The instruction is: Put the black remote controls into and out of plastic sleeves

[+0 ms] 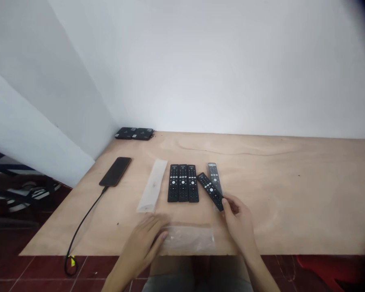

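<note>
My right hand [237,223] grips the lower end of a black remote control [211,190], which lies tilted on the plywood table [292,182]. Just behind it, a second black remote [214,177] lies in a clear plastic sleeve, partly under the first. My left hand [142,239] rests with its fingers on the left end of a clear plastic bag [190,239] at the table's front edge. Three more black remotes [183,183] lie side by side to the left of the tilted one. Further left lies a flat, cloudy plastic sleeve [152,185].
A black smartphone [115,171] lies at the table's left, its black cable [82,223] running over the front edge to the floor. Two small black devices [134,133] sit in the far corner against the white wall [231,61]. Red floor tiles [48,267] show below.
</note>
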Demonstrator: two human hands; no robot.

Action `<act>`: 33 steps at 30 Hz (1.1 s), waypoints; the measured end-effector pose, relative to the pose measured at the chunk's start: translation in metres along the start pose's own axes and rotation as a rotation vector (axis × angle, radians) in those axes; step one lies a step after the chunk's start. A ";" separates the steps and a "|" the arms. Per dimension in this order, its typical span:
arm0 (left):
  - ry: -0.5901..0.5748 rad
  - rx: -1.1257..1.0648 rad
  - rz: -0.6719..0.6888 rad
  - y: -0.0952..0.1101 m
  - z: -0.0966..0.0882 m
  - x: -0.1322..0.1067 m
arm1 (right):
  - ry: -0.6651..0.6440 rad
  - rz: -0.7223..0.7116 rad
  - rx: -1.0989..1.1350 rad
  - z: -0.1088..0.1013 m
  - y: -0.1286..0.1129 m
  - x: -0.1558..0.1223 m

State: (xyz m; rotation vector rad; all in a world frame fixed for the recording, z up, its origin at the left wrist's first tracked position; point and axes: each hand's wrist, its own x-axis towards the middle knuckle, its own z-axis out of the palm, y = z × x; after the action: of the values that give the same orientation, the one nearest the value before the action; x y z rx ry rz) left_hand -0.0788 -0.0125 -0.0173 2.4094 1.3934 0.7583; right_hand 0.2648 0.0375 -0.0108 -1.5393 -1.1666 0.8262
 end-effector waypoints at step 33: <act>0.098 -0.448 -0.456 0.001 -0.002 0.007 | -0.437 -0.539 -0.451 -0.010 0.017 -0.056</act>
State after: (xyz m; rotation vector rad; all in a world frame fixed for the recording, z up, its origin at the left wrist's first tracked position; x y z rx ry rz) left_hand -0.0760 -0.0072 -0.0130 1.6593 1.5324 0.9479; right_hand 0.2617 -0.0199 -0.0274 -1.3055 -2.0883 0.5610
